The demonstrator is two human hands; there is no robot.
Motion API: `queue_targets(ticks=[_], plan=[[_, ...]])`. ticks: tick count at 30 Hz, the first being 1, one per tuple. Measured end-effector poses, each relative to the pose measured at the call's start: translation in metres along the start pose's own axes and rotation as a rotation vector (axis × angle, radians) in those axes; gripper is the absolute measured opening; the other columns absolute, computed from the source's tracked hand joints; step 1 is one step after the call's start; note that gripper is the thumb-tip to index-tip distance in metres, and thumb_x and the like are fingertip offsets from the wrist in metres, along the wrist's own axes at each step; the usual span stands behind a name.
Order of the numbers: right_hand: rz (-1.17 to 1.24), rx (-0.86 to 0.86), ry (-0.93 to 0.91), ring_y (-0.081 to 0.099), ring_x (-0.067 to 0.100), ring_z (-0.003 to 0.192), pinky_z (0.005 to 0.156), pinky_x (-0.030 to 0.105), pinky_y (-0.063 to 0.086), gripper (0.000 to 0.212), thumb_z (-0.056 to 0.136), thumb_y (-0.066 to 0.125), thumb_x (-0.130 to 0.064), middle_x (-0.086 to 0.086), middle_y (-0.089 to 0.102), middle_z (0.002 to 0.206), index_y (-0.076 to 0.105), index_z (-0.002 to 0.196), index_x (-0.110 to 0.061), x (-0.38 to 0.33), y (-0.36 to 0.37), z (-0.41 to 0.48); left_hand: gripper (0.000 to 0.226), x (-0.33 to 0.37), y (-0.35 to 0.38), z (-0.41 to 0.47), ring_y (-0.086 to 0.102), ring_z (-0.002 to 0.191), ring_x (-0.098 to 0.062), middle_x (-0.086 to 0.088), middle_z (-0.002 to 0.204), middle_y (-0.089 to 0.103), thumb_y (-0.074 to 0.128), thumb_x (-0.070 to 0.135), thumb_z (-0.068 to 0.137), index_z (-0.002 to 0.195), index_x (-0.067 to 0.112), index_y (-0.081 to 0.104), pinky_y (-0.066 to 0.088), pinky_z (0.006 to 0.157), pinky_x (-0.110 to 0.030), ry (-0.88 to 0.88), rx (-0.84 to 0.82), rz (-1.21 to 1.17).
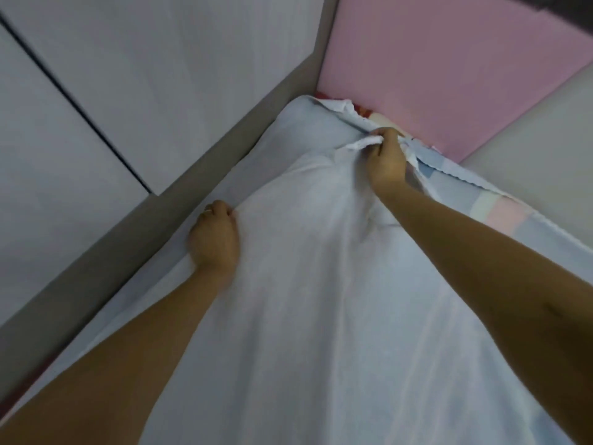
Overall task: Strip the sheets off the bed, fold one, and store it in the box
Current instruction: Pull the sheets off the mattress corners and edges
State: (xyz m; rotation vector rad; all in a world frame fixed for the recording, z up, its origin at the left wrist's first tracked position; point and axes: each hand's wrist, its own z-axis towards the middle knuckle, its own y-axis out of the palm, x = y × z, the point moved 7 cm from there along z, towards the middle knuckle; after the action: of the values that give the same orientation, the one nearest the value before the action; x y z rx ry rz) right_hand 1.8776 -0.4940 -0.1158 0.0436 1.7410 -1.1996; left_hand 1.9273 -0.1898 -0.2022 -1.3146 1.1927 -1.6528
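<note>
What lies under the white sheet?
A pastel patchwork sheet peeks out along the right edge of the white sheet, near the right hand. How far it runs beneath, and anything below it, is hidden by the white sheet.

Left hand fisted, knuckles up; right hand reached farther forward, fingers curled; both gripped pale white cloth sheet.

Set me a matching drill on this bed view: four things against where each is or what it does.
1. left hand
2. right hand
3. pink padded headboard panel
4. pastel checked under-sheet

A. exposed at the bed's right edge
B. grips the bunched top edge of the white fabric sheet
C. stands behind the bed's far end
D. grips that sheet's wall-side edge

Pairs: 1-D, 2-B, 3-C, 4-A.
</note>
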Motion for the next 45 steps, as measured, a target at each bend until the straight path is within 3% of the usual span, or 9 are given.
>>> queue_targets(ticks=[4, 9, 12, 17, 21, 27, 32, 38, 45], plan=[[0.070, -0.111, 0.089, 0.053, 0.023, 0.103, 0.086, 0.033, 0.041, 0.053, 0.077, 0.066, -0.031, 0.001, 0.052, 0.118, 0.048, 0.126, -0.025, -0.004, 0.027, 0.044, 0.042, 0.000, 0.004, -0.003, 0.057, 0.063, -0.028, -0.014, 0.076, 0.062, 0.038, 0.042, 0.091, 0.086, 0.005, 0.059, 0.035, 0.054, -0.028, 0.102, 0.129, -0.082], [-0.491, -0.345, 0.086, -0.005, 0.033, 0.145, 0.115, 0.054, 0.005, 0.081, 0.086, 0.064, -0.034, 0.006, -0.010, 0.158, 0.010, 0.146, -0.042, 0.008, 0.075, 0.048, 0.046, -0.001, 0.011, -0.003, 0.059, 0.066, -0.026, -0.010, 0.077, 0.064, 0.045, 0.051, 0.085, 0.086, 0.008, 0.062, 0.040, 0.055, -0.028, 0.132, 0.127, -0.127], [-0.515, -0.166, 0.039, 0.013, 0.035, 0.141, 0.111, 0.052, 0.016, 0.073, 0.080, 0.071, -0.032, 0.008, 0.009, 0.155, 0.028, 0.140, -0.038, -0.011, 0.072, 0.057, 0.041, 0.000, 0.013, 0.001, 0.058, 0.069, -0.025, -0.009, 0.079, 0.063, 0.047, 0.047, 0.089, 0.086, 0.009, 0.062, 0.041, 0.057, -0.029, 0.168, 0.132, -0.126], [-0.773, -0.290, -0.791, 0.036, 0.031, 0.128, 0.107, 0.040, 0.014, 0.055, 0.080, 0.060, -0.011, 0.007, 0.047, 0.135, 0.047, 0.133, -0.020, -0.061, 0.099, 0.021, 0.029, 0.007, 0.016, 0.002, 0.056, 0.068, -0.026, -0.009, 0.076, 0.060, 0.047, 0.035, 0.093, 0.082, 0.010, 0.058, 0.042, 0.058, -0.031, 0.261, 0.125, -0.076], [-0.781, -0.203, -1.086, 0.057, 0.032, 0.077, 0.084, 0.039, 0.032, 0.014, 0.074, 0.057, -0.002, 0.015, 0.063, 0.080, 0.063, 0.085, -0.006, -0.071, 0.108, -0.011, 0.023, 0.008, 0.013, 0.002, 0.056, 0.064, -0.025, -0.009, 0.073, 0.059, 0.042, 0.027, 0.088, 0.075, 0.012, 0.052, 0.043, 0.058, -0.029, 0.300, 0.152, -0.104], [-0.895, -0.224, -1.056, 0.051, 0.040, 0.109, 0.089, 0.042, 0.036, 0.028, 0.083, 0.059, -0.011, 0.020, 0.055, 0.124, 0.061, 0.109, -0.002, -0.049, 0.108, -0.049, 0.017, 0.005, 0.006, -0.005, 0.053, 0.054, -0.023, -0.009, 0.064, 0.055, 0.046, 0.016, 0.084, 0.071, 0.008, 0.052, 0.038, 0.051, -0.026, 0.355, 0.224, -0.220], [-0.674, -0.239, -0.522, 0.039, 0.034, 0.121, 0.103, 0.039, 0.028, 0.060, 0.094, 0.038, -0.009, 0.016, 0.035, 0.143, 0.016, 0.149, -0.014, -0.023, 0.121, -0.111, 0.022, 0.014, 0.000, -0.006, 0.053, 0.045, -0.022, -0.007, 0.058, 0.058, 0.058, 0.026, 0.085, 0.083, 0.004, 0.055, 0.031, 0.049, -0.021, 0.345, 0.170, -0.243], [-0.585, -0.314, -0.375, 0.041, 0.036, 0.118, 0.097, 0.048, 0.041, 0.092, 0.089, 0.049, 0.002, 0.009, -0.005, 0.158, -0.008, 0.147, -0.041, -0.019, 0.142, -0.141, 0.028, -0.016, -0.031, -0.018, 0.061, 0.086, -0.025, -0.005, 0.098, 0.065, 0.061, 0.015, 0.084, 0.111, 0.008, 0.055, 0.037, 0.063, -0.028, 0.174, -0.181, -0.153], [-0.685, -0.427, -0.558, 0.044, 0.036, 0.110, 0.089, 0.047, 0.048, 0.056, 0.095, 0.048, -0.008, -0.001, -0.009, 0.159, 0.022, 0.143, -0.025, -0.026, 0.153, -0.142, 0.024, -0.036, -0.070, -0.074, 0.056, 0.094, -0.031, -0.013, 0.121, 0.049, 0.053, 0.009, 0.091, 0.115, 0.009, 0.056, 0.040, 0.064, -0.034, 0.092, -0.246, 0.051]])
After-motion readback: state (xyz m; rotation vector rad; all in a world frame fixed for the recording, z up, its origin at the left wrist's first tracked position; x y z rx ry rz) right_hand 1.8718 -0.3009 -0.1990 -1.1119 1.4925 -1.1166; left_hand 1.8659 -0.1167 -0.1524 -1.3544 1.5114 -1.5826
